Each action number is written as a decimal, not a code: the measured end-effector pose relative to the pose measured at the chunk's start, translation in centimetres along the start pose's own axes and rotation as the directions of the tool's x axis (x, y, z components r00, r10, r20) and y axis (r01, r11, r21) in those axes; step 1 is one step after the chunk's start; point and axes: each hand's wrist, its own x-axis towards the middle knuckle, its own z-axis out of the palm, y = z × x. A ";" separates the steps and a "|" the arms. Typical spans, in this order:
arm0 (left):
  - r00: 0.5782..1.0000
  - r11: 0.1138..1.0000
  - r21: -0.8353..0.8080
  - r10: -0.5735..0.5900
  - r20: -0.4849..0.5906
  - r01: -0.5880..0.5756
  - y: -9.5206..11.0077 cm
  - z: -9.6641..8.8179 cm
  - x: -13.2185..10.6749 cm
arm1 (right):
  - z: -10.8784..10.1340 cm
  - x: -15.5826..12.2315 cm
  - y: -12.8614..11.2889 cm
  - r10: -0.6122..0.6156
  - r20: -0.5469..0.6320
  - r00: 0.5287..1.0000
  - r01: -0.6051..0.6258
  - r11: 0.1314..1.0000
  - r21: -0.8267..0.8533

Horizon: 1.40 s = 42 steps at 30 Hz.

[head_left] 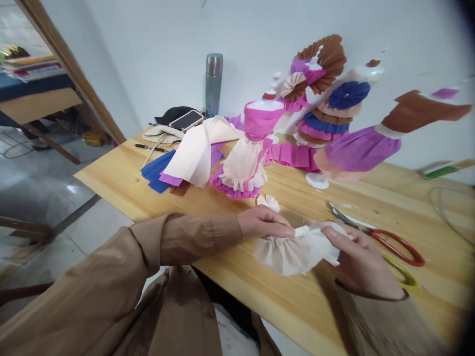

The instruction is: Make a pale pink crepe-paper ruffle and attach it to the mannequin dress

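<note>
My left hand [265,222] pinches the gathered top edge of a cream crepe-paper piece [293,252] lying on the wooden table [260,277]. Gripping the paper's right side is my right hand [358,259], its thumb on top and fingers curled under. The paper fans out in pleats between the two hands. A small cream paper rosette [267,201] lies just beyond my left hand. Red-handled scissors [386,237] rest on the table right behind my right hand.
Paper-dressed doll forms stand behind: a pink and cream one [250,153] and purple, blue and brown ones [334,113]. Blue, purple and cream paper sheets [185,158], a phone [186,119], a steel flask [213,84] and a pen [150,147] lie at the far left.
</note>
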 end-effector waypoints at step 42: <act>0.519 0.327 0.888 0.846 -0.123 -0.322 8.3 -2.5 -6.0 | -1.1 1.6 1.2 -0.284 0.081 0.955 0.280 0.787 -0.550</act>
